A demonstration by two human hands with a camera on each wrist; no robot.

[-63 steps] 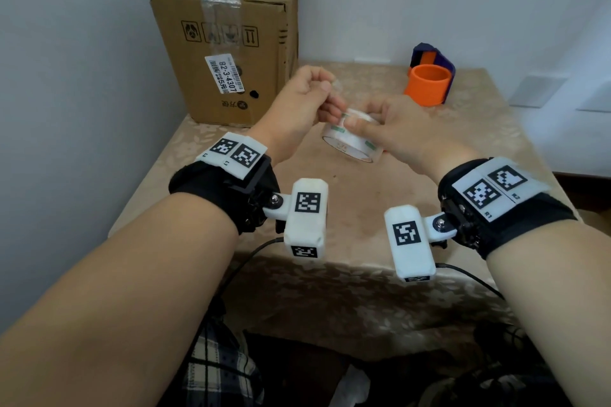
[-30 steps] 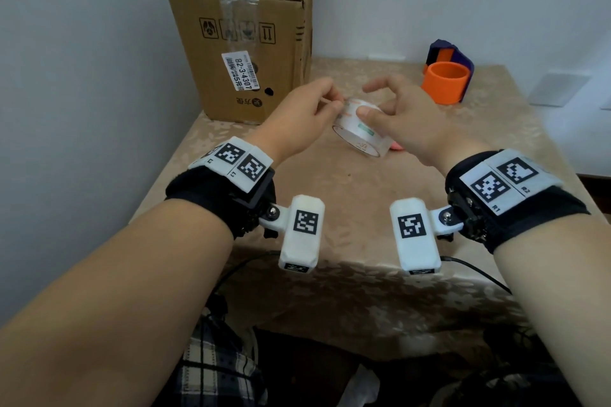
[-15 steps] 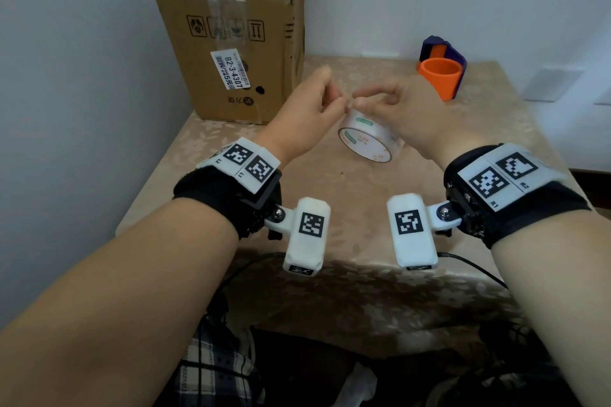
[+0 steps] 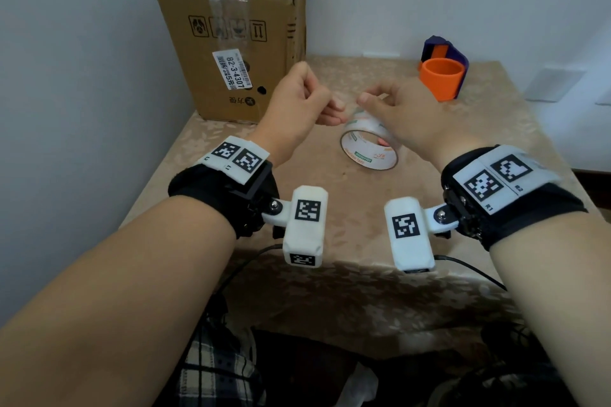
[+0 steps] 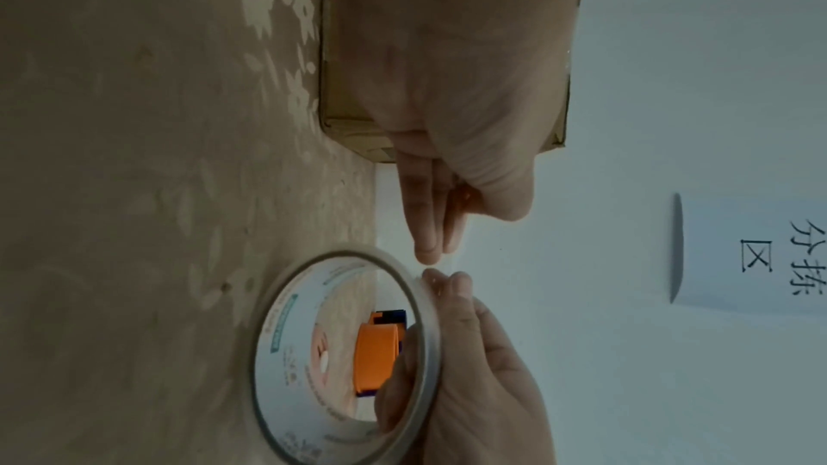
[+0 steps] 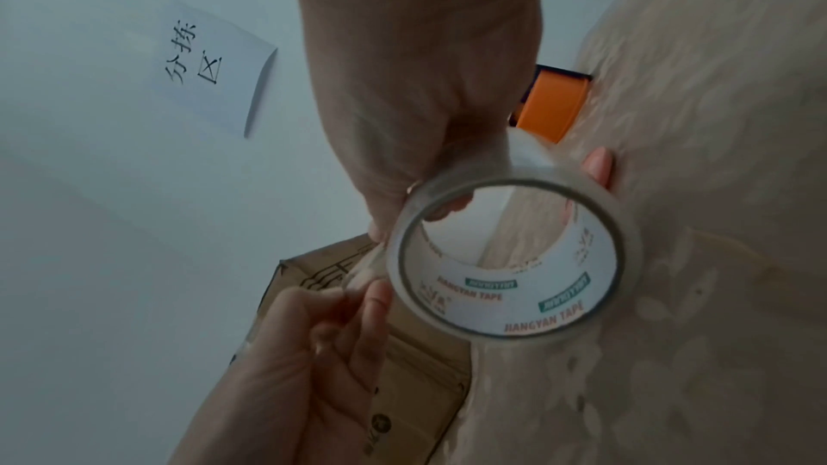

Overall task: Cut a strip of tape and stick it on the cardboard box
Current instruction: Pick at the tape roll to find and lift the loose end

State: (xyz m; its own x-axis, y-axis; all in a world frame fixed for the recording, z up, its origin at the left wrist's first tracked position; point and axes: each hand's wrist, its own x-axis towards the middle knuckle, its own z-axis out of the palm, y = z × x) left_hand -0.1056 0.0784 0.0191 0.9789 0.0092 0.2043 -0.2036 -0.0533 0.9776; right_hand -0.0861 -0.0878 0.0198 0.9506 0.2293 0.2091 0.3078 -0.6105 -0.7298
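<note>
Right hand (image 4: pixel 406 116) grips the clear tape roll (image 4: pixel 368 149) above the table (image 4: pixel 496 149); left hand (image 4: pixel 297 102) pinches beside its rim, loose end too transparent to confirm. Cardboard box (image 4: pixel 231 36) stands beyond.

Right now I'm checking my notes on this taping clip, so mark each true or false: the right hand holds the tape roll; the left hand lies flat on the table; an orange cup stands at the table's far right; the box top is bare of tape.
1. The right hand holds the tape roll: true.
2. The left hand lies flat on the table: false, it is raised, fingers pinched by the roll.
3. An orange cup stands far right: true.
4. The cardboard box top is bare: false, clear tape crosses it.
</note>
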